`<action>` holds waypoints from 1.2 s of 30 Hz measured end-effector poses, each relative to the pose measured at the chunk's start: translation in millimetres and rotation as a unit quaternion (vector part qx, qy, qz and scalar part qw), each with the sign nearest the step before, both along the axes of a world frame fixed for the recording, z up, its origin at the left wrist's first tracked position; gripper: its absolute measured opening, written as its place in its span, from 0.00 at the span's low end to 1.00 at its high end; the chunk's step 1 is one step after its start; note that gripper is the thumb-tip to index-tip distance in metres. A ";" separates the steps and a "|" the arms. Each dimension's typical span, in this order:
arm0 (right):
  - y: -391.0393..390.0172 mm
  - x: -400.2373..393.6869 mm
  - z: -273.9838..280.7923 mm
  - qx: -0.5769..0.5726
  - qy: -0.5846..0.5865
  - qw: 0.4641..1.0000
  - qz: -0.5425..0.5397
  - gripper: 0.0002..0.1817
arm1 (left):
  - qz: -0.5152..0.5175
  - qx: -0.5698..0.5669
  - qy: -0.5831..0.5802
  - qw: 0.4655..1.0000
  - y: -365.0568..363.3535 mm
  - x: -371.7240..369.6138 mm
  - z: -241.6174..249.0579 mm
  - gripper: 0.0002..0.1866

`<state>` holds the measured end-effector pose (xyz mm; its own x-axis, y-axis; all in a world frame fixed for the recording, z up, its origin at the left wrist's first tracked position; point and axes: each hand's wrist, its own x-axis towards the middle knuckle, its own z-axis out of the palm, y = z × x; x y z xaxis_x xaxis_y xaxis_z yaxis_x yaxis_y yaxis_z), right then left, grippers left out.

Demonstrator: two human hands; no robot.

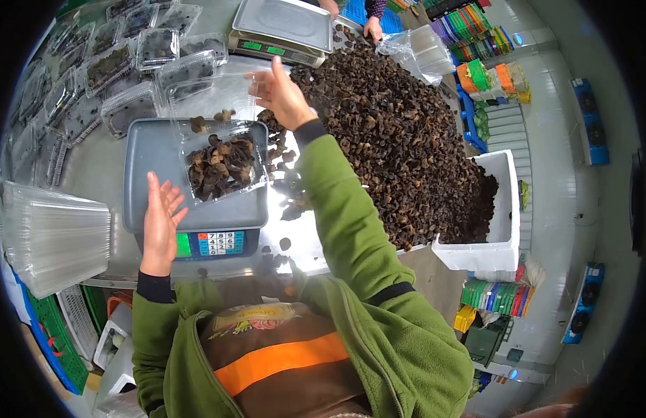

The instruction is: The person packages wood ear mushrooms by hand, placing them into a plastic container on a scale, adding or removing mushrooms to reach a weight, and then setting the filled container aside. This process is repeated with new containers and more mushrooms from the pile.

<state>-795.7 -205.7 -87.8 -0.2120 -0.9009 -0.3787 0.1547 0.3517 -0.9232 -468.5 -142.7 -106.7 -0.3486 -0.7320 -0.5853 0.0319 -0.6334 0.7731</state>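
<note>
An open clear plastic clamshell box (201, 198) sits on the grey pan of a digital scale (156, 153), its lid raised toward the far side. Dark brown wood ear mushrooms (222, 167) half fill it, and a few loose pieces (199, 125) show at the lid end. My left hand (162, 221) is open beside the box's left edge, fingers spread and holding nothing. Beyond the box, at the right side of the lid, my right hand (284, 96) is open with fingers apart. Next to it lies a big heap of wood ear mushrooms (378, 132).
Filled clamshell boxes (121, 70) crowd the table's far left; a stack of empty ones (55, 233) stands near left. A second scale (281, 28) is at the back, with another person's hand (372, 29) by the heap. A white foam box (504, 202) holds mushrooms at right.
</note>
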 end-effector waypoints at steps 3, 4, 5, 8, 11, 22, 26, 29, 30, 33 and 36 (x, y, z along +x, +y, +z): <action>44.7 -5.6 14.7 -0.035 0.045 0.996 0.064 0.43 | -0.015 0.050 0.055 0.997 1.9 -0.4 0.0 0.64; 61.4 -9.5 8.8 -0.046 0.045 0.995 0.083 0.37 | -0.017 0.053 0.057 0.997 2.8 -1.6 -2.6 0.64; 82.0 -7.7 6.6 -0.070 0.105 0.987 0.103 0.29 | 0.012 0.072 0.081 0.994 4.2 -2.5 -6.5 0.59; 135.6 2.7 -27.3 -0.082 0.200 0.965 0.150 0.19 | 0.005 0.024 0.066 0.998 10.7 -4.4 -27.4 0.47; 161.9 26.9 -46.8 -0.008 0.122 0.991 0.062 0.21 | -0.034 -0.082 0.015 0.996 18.1 -5.6 -46.3 0.33; 144.5 49.8 -80.3 -0.005 -0.007 0.998 -0.064 0.14 | 0.006 0.020 0.168 0.986 5.7 -7.7 -57.7 0.05; 86.6 90.5 -2.7 -0.124 -0.061 0.990 -0.038 0.27 | 0.124 -0.121 0.245 0.954 -54.6 10.3 -21.3 0.06; 60.2 103.9 22.4 -0.204 -0.045 0.978 0.023 0.26 | 0.215 -0.238 0.208 0.924 -119.3 29.9 36.1 0.14; 59.0 101.8 17.8 -0.199 -0.032 0.979 0.038 0.24 | 0.232 -0.228 0.203 0.924 -127.9 44.6 58.9 0.18; 91.2 84.9 9.4 -0.152 0.101 0.983 0.021 0.20 | 0.219 -0.365 0.086 0.901 -127.7 99.4 110.1 0.25; 159.4 59.7 -18.6 -0.096 0.131 0.980 -0.114 0.17 | 0.240 -0.555 -0.301 0.737 -104.1 186.5 123.3 0.18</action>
<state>-736.0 -46.3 -106.3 -0.4837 -0.8680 -0.1122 -0.0417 0.1509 -0.9877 -282.0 -246.8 16.6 0.1844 -0.8309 0.5249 -0.5147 0.3734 0.7718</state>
